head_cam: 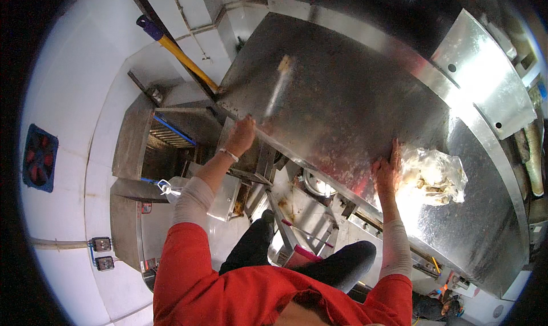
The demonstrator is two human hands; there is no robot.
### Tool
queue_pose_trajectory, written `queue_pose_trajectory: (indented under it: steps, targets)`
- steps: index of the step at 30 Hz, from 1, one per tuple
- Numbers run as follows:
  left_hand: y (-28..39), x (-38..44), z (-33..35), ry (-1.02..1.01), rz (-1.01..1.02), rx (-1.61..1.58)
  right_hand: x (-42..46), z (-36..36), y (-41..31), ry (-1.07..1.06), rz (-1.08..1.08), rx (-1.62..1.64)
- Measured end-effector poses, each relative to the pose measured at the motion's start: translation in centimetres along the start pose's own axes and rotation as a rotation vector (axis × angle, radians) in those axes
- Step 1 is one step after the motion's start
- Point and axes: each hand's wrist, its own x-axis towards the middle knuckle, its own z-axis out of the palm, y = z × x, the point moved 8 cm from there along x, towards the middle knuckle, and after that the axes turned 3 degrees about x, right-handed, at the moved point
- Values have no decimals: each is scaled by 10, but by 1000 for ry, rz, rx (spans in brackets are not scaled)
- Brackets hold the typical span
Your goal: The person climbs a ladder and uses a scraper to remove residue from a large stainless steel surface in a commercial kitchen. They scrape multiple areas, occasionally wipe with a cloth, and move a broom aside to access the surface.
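Note:
Before me spreads a broad, stained stainless-steel panel [329, 90] with a raised rim along its far side. My left hand [240, 136] is at its near left edge, fingers curled over the edge. On the right part of the panel, my right hand [386, 172] rests palm down with its fingers apart. Just right of that hand lies a crumpled clear plastic bag [443, 178] with pale, brownish contents that I cannot make out. Strong glare covers the steel around the bag.
Below me, a stepladder [302, 255] with red parts stands between my legs. Steel kitchen cabinets [132, 150] and a clear plastic bottle [175, 188] are at left. A yellow pole [188, 60] leans by the wall. A bent metal plate [483, 77] stands at the far right.

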Motion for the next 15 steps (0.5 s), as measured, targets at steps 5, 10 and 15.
queue_pose_trajectory:
  steps: [5, 10, 15]
  targets:
    - [-25, -4, 11, -169, -230, -287, -3, 5, 7, 22, 112, 149]
    - [-1, -3, 1, 21, -96, -282, -8, 1, 10, -37, 89, 69]
    - [-33, -15, 46, 6, -14, -124, -2, 1, 1, -50, 101, 72]
